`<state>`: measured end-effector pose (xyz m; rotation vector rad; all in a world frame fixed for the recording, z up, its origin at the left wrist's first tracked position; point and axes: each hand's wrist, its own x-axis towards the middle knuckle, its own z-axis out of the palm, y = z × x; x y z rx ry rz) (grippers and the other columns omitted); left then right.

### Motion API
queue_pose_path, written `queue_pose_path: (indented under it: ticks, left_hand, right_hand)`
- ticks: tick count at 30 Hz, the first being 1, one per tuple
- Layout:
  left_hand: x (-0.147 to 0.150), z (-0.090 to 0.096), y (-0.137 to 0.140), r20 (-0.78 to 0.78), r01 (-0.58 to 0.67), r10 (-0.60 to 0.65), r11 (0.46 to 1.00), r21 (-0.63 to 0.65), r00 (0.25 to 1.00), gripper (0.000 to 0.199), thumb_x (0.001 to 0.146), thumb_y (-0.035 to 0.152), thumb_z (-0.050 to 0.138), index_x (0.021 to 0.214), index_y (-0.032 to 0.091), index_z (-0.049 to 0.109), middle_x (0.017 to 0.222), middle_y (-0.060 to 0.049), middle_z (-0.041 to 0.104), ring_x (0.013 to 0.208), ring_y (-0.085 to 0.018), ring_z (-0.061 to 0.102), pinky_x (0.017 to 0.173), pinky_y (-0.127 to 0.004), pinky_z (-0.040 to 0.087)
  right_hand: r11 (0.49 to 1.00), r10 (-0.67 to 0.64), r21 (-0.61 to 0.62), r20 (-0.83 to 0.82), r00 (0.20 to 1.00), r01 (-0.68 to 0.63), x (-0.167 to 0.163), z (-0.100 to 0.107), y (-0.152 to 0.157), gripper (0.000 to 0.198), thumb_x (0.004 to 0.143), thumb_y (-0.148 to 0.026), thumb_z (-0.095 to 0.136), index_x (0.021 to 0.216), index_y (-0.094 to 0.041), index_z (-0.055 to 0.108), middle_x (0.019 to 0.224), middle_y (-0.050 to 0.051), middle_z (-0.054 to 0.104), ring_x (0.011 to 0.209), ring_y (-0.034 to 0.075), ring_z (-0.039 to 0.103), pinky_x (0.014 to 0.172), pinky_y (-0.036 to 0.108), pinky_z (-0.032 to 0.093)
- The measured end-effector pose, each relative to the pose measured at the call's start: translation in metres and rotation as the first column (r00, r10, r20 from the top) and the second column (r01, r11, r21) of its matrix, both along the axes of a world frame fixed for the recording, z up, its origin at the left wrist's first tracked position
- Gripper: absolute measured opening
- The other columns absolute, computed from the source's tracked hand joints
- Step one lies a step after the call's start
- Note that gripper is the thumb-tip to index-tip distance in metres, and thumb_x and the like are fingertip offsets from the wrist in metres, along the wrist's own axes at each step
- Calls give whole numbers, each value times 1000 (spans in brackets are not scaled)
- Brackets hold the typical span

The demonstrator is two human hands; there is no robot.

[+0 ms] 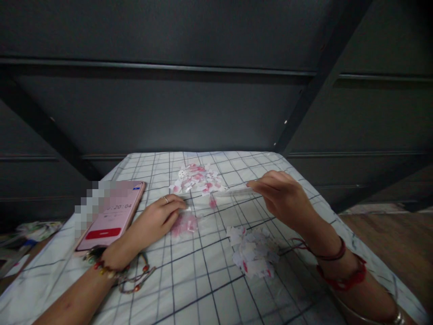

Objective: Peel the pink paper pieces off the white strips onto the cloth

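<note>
phone (113, 216): "20:04" | left hand (157, 221) by pink pieces (184, 226), grip unclear | right hand (286, 196) pinching strip (238, 188)

A wall of dark grey panels (189, 108) filled the background, crossed by a thin horizontal rail (162, 67). A left slanting bar (57, 137) and a right slanting bar (324, 76) framed the middle section, with small bright spots (286, 122) dotting the right one. The far edge of the surface (199, 298), draped in white cloth with a dark grid of lines, stood close to the panels. Brown, wood-toned floor (395, 243) showed at the right, while blurred clutter (40, 227) lay low at the left. The light was dim, leaving a faint sheen on the central panel and near-black in the upper right corner.
</note>
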<state>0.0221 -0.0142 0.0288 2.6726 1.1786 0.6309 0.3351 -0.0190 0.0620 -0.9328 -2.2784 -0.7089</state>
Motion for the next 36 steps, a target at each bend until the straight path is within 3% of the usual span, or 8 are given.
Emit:
queue_pose_path:
  ticks: [4,8,16,23,31,36]
  left_hand:
    - [0,0,0,11,2,-3,1000,13,1000,29,87,15,35,93,18,64,99,-5,67,96,-15,62,89,-31,51]
    - [0,0,0,7,5,-5,1000,17,1000,29,87,14,36,93,18,64,99,-4,67,96,-15,62,89,-31,51]
    - [1,2,-1,-9,-17,17,1000,-6,1000,30,87,15,34,92,17,64,100,-5,67,97,-15,62,91,-31,50]
    - [0,1,0,7,-14,15,1000,-20,1000,31,86,16,34,93,18,64,100,-6,66,96,-17,62,90,-34,50]
    - [1,2,-1,-7,-30,29,999,-19,1000,31,86,15,34,93,16,64,99,-7,66,97,-18,61,90,-34,50]
    - [0,1,-1,2,-54,55,998,-29,999,32,87,18,33,95,16,64,101,-7,66,99,-18,60,93,-36,48]
  right_hand:
    - [996,90,16,-93,992,-89,2,0,-2,30,79,0,44,94,-21,58,72,-1,63,67,14,50,61,29,37]
    - [998,67,21,-70,995,-65,-1,-1,-2,30,79,1,42,92,-21,59,68,-1,61,64,13,49,58,28,36]
    - [974,227,33,-95,969,-225,-10,8,-12,27,81,0,47,94,-18,62,75,1,65,70,13,54,65,28,44]
    - [969,230,-74,-91,969,-237,1,12,-11,25,84,-4,46,88,-20,64,70,0,64,65,12,54,58,26,43]
    - [969,248,5,-91,965,-248,-12,9,-14,24,84,-3,47,93,-19,63,75,1,67,72,13,55,66,27,46]
    - [991,135,5,-169,976,-136,5,5,-7,27,82,-3,48,97,-22,60,77,1,66,72,14,55,65,28,44]
